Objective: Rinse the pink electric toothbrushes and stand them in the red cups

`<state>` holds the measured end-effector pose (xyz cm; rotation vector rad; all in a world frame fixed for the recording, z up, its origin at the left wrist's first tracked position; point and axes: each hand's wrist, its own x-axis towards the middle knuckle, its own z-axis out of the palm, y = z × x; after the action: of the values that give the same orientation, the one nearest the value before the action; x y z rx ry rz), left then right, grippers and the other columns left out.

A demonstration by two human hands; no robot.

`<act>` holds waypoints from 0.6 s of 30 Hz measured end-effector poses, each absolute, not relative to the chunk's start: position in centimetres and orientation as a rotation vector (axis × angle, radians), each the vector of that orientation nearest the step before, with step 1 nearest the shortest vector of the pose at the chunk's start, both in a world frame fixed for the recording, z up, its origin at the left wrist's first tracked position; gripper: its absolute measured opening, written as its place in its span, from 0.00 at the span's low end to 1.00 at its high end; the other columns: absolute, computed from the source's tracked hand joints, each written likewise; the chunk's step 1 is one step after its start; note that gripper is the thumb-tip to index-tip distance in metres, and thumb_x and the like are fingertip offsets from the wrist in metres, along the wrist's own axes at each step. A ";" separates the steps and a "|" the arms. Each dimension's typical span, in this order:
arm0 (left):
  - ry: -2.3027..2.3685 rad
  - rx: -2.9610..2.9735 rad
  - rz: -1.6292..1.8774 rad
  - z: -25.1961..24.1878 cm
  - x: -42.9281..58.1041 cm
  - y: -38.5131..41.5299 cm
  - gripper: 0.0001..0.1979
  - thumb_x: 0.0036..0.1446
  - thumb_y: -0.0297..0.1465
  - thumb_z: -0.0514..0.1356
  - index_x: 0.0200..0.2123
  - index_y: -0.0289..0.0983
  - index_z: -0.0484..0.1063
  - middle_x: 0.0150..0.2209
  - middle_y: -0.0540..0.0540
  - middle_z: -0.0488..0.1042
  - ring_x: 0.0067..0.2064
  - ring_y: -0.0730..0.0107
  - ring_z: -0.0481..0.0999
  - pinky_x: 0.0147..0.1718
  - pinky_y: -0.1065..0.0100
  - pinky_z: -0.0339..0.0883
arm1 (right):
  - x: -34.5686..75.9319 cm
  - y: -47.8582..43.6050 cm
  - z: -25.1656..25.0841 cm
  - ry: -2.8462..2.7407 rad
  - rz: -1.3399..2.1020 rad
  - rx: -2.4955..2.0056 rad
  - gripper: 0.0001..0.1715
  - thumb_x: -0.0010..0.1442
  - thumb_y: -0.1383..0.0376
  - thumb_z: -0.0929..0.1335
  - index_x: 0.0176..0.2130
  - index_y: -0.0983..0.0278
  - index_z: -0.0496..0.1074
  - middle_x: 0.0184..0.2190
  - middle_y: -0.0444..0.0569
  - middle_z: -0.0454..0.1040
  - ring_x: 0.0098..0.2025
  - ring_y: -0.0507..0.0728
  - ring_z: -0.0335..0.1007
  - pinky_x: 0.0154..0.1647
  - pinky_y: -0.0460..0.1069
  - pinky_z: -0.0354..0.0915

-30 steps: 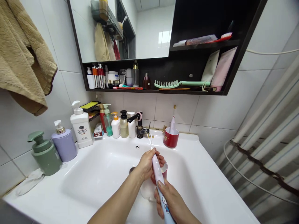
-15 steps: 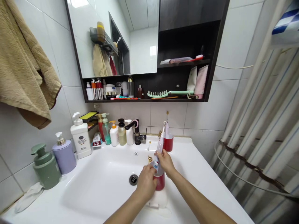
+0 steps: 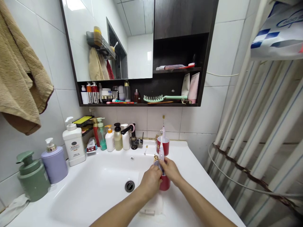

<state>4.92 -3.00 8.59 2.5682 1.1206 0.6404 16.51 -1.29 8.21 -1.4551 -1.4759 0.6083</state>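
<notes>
A white-and-pink electric toothbrush stands nearly upright in the mouth of the near red cup. My right hand is closed on the toothbrush's handle from the right. On the left side, my left hand has its fingers curled over the cup's rim, and its fingertips are partly hidden beside the toothbrush's lower end. Behind them, a second red cup stands on the sink's back ledge. Another electric toothbrush leans in that one.
A white sink basin with a drain lies to the left. Several pump bottles line its back edge beside a black faucet. A mirror cabinet hangs above. White pipes run along the right.
The view has shifted slightly right. The toothbrush sits a little more upright, and my left hand's fingers have curled in closer over the cup. My right hand stays on the toothbrush.
</notes>
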 end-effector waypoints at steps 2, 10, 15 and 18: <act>0.994 2.601 0.704 9.5 6.4 -2.8 0.09 0.40 0.23 0.48 0.27 0.36 0.65 0.32 0.44 0.65 0.38 0.65 0.60 0.34 0.67 0.56 | 18.4 -1.5 9.4 -1.454 0.588 -1.469 0.16 0.47 0.58 0.57 0.31 0.66 0.63 0.25 0.46 0.70 0.26 0.53 0.64 0.24 0.45 0.58; 0.777 2.493 0.909 10.5 13.8 1.0 0.08 0.39 0.21 0.49 0.22 0.37 0.64 0.30 0.45 0.65 0.38 0.63 0.61 0.35 0.65 0.55 | 25.6 1.1 11.6 -1.377 0.490 -1.659 0.13 0.50 0.61 0.58 0.31 0.68 0.64 0.26 0.43 0.67 0.26 0.49 0.62 0.27 0.47 0.60; 0.812 2.580 0.871 10.3 17.1 4.2 0.08 0.41 0.22 0.48 0.24 0.35 0.65 0.31 0.43 0.64 0.39 0.61 0.60 0.34 0.64 0.56 | 28.4 4.3 11.6 -1.357 0.488 -1.751 0.14 0.51 0.63 0.58 0.37 0.67 0.61 0.36 0.47 0.64 0.34 0.51 0.62 0.33 0.50 0.60; 0.844 2.577 0.855 10.5 18.4 5.4 0.10 0.42 0.22 0.48 0.27 0.35 0.65 0.33 0.42 0.64 0.41 0.61 0.59 0.36 0.64 0.55 | 29.6 6.0 11.7 -1.362 0.528 -1.752 0.15 0.51 0.63 0.58 0.39 0.67 0.61 0.38 0.47 0.63 0.36 0.52 0.62 0.34 0.51 0.60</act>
<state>18.36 5.38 10.47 2.5775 0.8444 0.8551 29.60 6.04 11.70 -1.7518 -1.3624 0.5280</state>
